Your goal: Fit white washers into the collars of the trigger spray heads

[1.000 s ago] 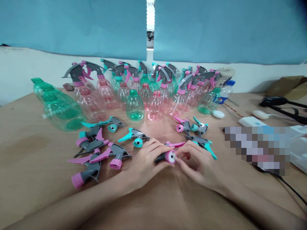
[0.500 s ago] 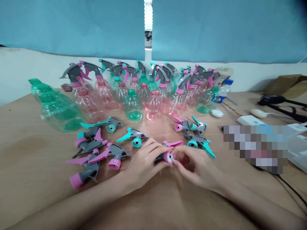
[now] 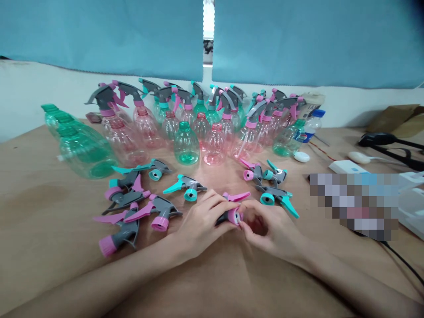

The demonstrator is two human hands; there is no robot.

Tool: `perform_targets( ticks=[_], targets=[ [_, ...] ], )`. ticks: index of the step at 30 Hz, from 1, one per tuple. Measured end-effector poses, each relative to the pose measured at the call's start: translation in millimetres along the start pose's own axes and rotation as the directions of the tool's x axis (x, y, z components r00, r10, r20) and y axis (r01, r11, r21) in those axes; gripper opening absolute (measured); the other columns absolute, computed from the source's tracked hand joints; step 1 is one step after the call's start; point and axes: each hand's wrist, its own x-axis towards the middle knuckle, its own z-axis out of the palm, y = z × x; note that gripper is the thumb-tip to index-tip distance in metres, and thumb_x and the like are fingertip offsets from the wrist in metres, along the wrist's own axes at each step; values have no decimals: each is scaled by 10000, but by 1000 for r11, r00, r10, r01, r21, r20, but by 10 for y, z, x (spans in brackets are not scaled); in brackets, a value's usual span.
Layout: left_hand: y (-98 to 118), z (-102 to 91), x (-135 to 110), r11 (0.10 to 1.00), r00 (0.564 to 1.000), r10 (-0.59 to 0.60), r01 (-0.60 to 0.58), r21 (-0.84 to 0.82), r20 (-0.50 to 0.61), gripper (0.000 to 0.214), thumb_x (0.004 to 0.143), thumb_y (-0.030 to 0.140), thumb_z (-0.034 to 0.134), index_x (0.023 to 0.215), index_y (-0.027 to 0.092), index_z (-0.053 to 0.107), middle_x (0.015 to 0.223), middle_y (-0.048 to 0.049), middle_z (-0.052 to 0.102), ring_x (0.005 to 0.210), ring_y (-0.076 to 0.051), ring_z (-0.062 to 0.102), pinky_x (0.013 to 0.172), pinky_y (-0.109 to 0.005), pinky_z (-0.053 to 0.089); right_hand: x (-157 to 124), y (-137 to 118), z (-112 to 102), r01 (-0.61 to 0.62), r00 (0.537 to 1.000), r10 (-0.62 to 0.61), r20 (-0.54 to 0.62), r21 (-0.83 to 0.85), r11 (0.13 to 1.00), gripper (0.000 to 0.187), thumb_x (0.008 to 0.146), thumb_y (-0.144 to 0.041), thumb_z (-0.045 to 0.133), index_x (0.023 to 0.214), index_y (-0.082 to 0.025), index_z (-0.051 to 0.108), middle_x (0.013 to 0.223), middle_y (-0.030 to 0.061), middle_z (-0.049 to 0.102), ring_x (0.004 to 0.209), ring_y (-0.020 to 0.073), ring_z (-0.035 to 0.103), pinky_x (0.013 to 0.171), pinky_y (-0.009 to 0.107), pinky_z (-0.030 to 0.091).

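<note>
My left hand (image 3: 202,223) is closed round a grey-and-pink trigger spray head (image 3: 233,215), its pink collar turned toward the right and a white part showing inside the opening. At that collar, the thumb and fingers of my right hand (image 3: 276,227) pinch the rim from the right. Part of the spray head is hidden behind my fingers. Loose pink spray heads (image 3: 161,212) lie to the left of my left hand, and a teal spray head (image 3: 190,186) rests just beyond it. Another teal spray head (image 3: 274,196) lies beyond my right hand.
Behind stand several bottles with spray heads fitted, plus open-necked ones such as a green bottle (image 3: 186,143) and a pink bottle (image 3: 216,145). To the right are a drink bottle (image 3: 311,126), a white oval object (image 3: 301,157), black glasses (image 3: 391,143) and a blurred-out patch.
The view has shifted slightly. Both hands stay on the spray head, whose collar opening now faces a little more toward my right hand.
</note>
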Motion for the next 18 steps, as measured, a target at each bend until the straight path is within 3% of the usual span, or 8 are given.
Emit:
perform_targets(
  ticks=[4, 18],
  targets=[
    [-15, 12, -11, 1000, 1000, -18, 18, 17, 13, 257, 830, 281, 664, 1052, 156, 629, 910, -65, 637, 868, -212, 518, 769, -349, 470, -4, 13, 17, -6, 1000, 5, -20, -12, 1000, 170, 778, -139, 555, 935, -204, 555, 571, -71, 516, 463, 81, 495, 457, 198, 366],
    [15, 4, -1, 999, 1000, -16, 15, 31, 5, 224, 864, 268, 621, 1055, 151, 631, 896, -73, 630, 856, -210, 522, 754, -350, 486, 11, -15, 46, 16, 994, -24, -108, -72, 997, 55, 845, -201, 555, 874, -201, 602, 536, -53, 524, 441, 87, 469, 430, 206, 353]
  ],
)
